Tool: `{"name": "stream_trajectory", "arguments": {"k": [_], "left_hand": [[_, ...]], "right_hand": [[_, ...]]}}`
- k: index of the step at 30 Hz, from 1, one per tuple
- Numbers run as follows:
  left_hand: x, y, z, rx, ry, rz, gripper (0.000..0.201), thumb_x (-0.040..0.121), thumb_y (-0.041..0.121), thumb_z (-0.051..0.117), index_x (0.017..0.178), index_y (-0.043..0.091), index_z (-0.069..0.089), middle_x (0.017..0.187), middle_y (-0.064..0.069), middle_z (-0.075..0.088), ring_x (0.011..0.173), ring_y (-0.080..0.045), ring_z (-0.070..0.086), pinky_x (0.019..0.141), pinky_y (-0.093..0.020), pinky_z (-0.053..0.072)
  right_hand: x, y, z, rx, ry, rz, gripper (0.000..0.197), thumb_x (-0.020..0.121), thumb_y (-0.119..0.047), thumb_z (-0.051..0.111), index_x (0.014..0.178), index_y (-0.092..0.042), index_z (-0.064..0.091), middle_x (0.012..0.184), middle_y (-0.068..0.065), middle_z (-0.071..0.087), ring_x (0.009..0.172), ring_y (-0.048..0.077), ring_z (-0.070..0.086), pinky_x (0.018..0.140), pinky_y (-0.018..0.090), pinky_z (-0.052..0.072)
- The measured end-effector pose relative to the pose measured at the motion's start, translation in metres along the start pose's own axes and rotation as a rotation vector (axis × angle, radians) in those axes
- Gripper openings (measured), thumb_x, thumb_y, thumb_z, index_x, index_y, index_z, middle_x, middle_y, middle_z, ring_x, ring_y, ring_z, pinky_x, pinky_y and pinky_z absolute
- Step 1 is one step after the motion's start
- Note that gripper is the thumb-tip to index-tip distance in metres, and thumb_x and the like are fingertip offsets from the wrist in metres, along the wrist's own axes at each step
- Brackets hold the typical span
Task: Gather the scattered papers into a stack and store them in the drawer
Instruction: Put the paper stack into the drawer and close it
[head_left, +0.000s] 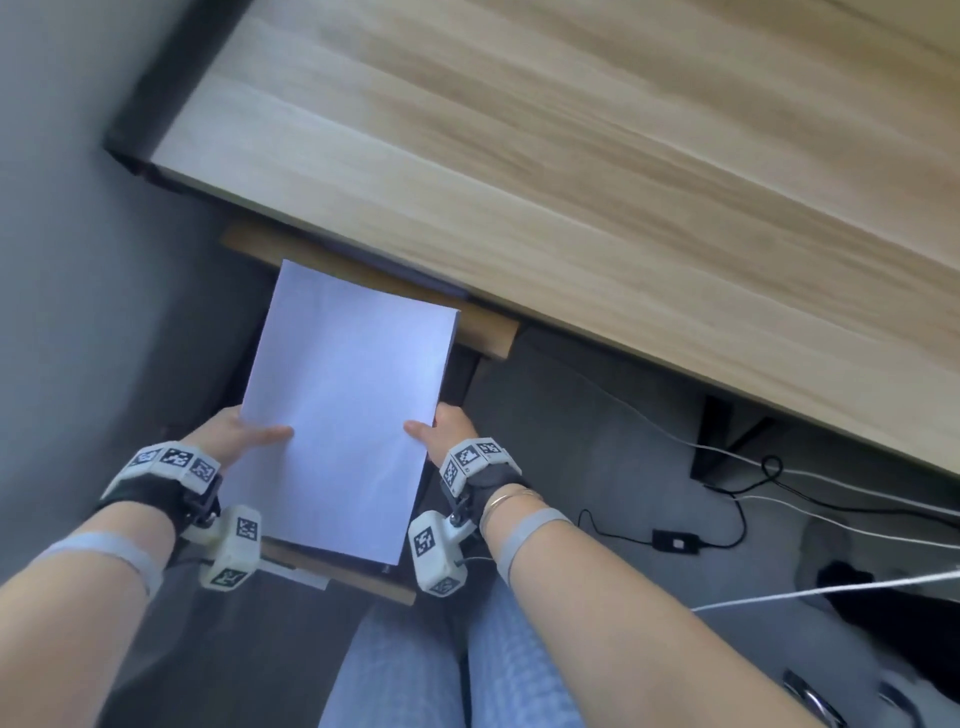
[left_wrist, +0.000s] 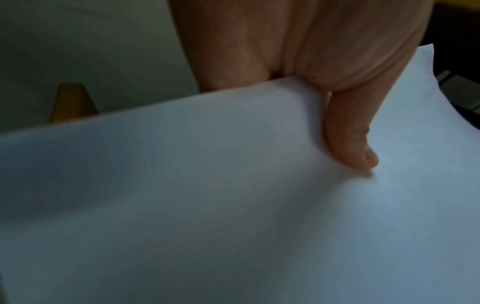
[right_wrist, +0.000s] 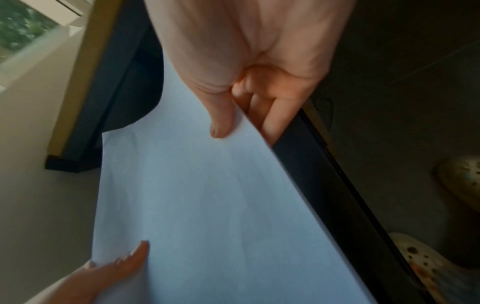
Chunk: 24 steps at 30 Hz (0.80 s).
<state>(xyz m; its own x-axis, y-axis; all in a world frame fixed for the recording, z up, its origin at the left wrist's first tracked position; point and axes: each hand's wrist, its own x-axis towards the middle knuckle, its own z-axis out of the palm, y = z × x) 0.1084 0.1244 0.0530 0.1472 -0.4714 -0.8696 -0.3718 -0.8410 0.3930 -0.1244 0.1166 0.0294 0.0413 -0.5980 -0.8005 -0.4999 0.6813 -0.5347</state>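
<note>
A white paper stack (head_left: 343, 405) hangs over the open wooden drawer (head_left: 488, 332) below the desk edge, far end pointing toward the desk. My left hand (head_left: 244, 431) pinches its left edge, thumb on top and fingers hidden beneath. My right hand (head_left: 441, 426) pinches the right edge the same way. The left wrist view shows the left thumb (left_wrist: 350, 139) pressed on the paper stack (left_wrist: 233, 205). In the right wrist view the right thumb (right_wrist: 223, 119) lies on the paper stack (right_wrist: 207, 205), with fingers (right_wrist: 270, 121) curled under it beside the drawer's dark side wall (right_wrist: 324, 185).
The light wooden desk top (head_left: 597, 156) fills the upper right. A grey wall (head_left: 62, 260) stands to the left. Cables and a black adapter (head_left: 675, 543) lie on the grey floor at the right, near a black desk leg (head_left: 727, 436). My knees (head_left: 441, 675) are below the drawer.
</note>
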Motion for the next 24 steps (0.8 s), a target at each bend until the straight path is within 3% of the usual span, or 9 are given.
{"name": "stream_trajectory", "arguments": {"k": [3,7,9,11,14,17,21,24], "left_hand": [[0.015,-0.006,0.002,0.058,-0.018,-0.033,0.045,0.088,0.012,0.060,0.131,0.002,0.050,0.122,-0.016,0.059,0.094,-0.025,0.053,0.086,-0.035,0.036],[0.037,-0.019,0.006,0.153,-0.014,-0.070,0.049,0.088,0.013,0.061,0.133,-0.001,0.047,0.133,-0.019,0.054,0.106,-0.030,0.052,0.089,-0.032,0.033],[0.048,-0.021,0.007,0.203,0.006,-0.085,0.053,0.087,0.015,0.062,0.134,-0.002,0.044,0.134,-0.017,0.052,0.120,-0.035,0.050,0.092,-0.033,0.033],[0.061,-0.019,0.007,0.229,-0.003,-0.082,0.057,0.085,0.019,0.064,0.135,0.000,0.045,0.136,-0.017,0.052,0.124,-0.036,0.049,0.101,-0.038,0.034],[0.083,-0.010,0.010,0.234,0.013,-0.056,0.053,0.085,0.018,0.064,0.132,0.000,0.048,0.131,-0.017,0.056,0.115,-0.034,0.054,0.097,-0.037,0.036],[0.104,-0.002,0.017,0.255,0.036,-0.026,0.050,0.086,0.015,0.064,0.130,-0.003,0.050,0.128,-0.020,0.057,0.104,-0.031,0.056,0.086,-0.030,0.035],[0.126,0.001,0.027,0.259,0.039,-0.034,0.047,0.085,0.017,0.065,0.126,-0.003,0.053,0.123,-0.021,0.060,0.096,-0.028,0.056,0.084,-0.029,0.037],[0.141,0.002,0.031,0.251,0.021,-0.045,0.045,0.084,0.019,0.067,0.122,-0.003,0.056,0.118,-0.024,0.063,0.091,-0.028,0.057,0.084,-0.031,0.041]], "right_hand": [[0.015,0.012,0.014,-0.001,-0.026,0.066,0.038,0.093,-0.021,0.054,0.125,0.000,0.053,0.127,0.013,0.059,0.116,0.030,0.057,0.097,0.032,0.043],[0.029,0.024,0.036,-0.008,-0.058,0.164,0.044,0.094,-0.023,0.050,0.132,0.000,0.046,0.135,0.014,0.053,0.121,0.031,0.053,0.101,0.035,0.043],[0.037,0.026,0.041,-0.006,-0.066,0.178,0.040,0.095,-0.021,0.049,0.129,0.001,0.047,0.129,0.014,0.055,0.115,0.031,0.056,0.096,0.036,0.045],[0.046,0.025,0.042,0.002,-0.041,0.191,0.037,0.097,-0.017,0.045,0.127,0.003,0.045,0.120,0.015,0.055,0.108,0.030,0.056,0.090,0.034,0.043],[0.060,0.022,0.041,0.063,0.035,0.203,0.040,0.096,-0.008,0.042,0.135,-0.002,0.036,0.131,0.018,0.050,0.115,0.029,0.053,0.093,0.034,0.042],[0.069,0.015,0.042,0.201,0.066,0.254,0.057,0.094,-0.005,0.043,0.146,-0.012,0.021,0.130,0.012,0.046,0.099,0.020,0.050,0.084,0.031,0.040],[0.072,0.003,0.039,0.216,0.073,0.270,0.079,0.094,-0.018,0.049,0.151,-0.023,-0.006,0.153,0.009,0.025,0.131,0.030,0.041,0.103,0.033,0.036],[0.080,0.000,0.040,0.234,0.095,0.263,0.085,0.092,-0.018,0.050,0.149,-0.028,-0.012,0.152,0.010,0.028,0.120,0.029,0.051,0.092,0.030,0.041]]}}
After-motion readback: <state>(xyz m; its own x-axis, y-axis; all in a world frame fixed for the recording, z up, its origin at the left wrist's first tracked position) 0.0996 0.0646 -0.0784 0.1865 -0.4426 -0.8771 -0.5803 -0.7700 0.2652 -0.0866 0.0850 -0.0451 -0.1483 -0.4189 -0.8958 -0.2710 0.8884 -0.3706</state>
